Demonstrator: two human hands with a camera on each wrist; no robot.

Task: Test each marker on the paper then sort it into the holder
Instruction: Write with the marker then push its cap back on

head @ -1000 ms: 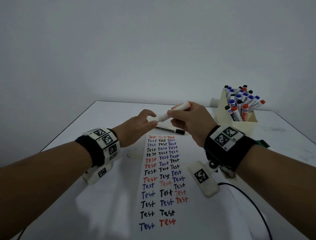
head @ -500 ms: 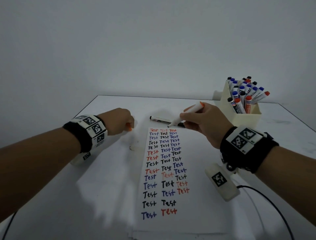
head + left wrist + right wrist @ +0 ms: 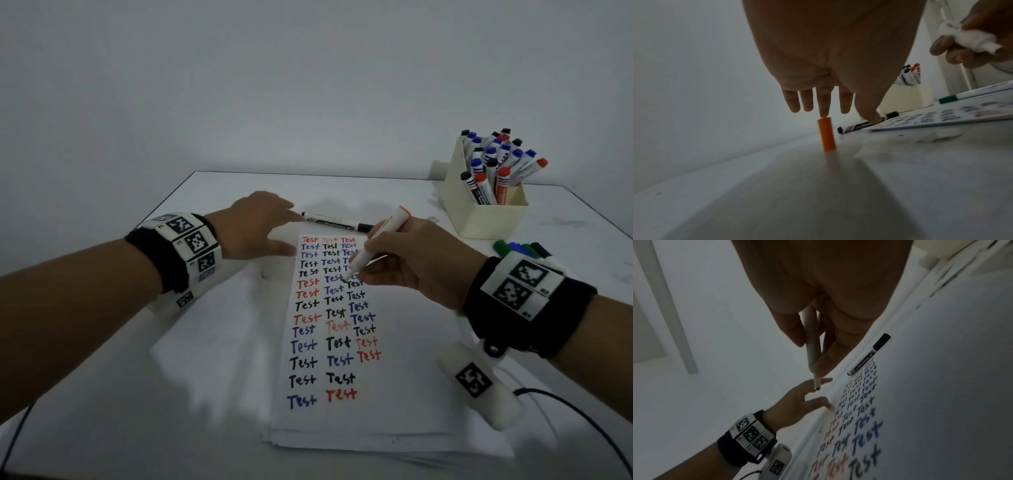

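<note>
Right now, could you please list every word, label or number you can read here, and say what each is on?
"Test": handwritten many times in red, black and blue rows on the paper.
Black marker lying above the sheet: barrel print too small to read.
Markers in the holder: labels unreadable.
Wristband squares: coded patterns; tiny numbers beside them blurred.

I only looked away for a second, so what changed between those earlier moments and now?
The left hand pulled the orange cap off, stood it on the table and now opens, one fingertip on it. The right hand brought the uncapped marker down to the paper. The black marker and the holder stayed put.
</note>
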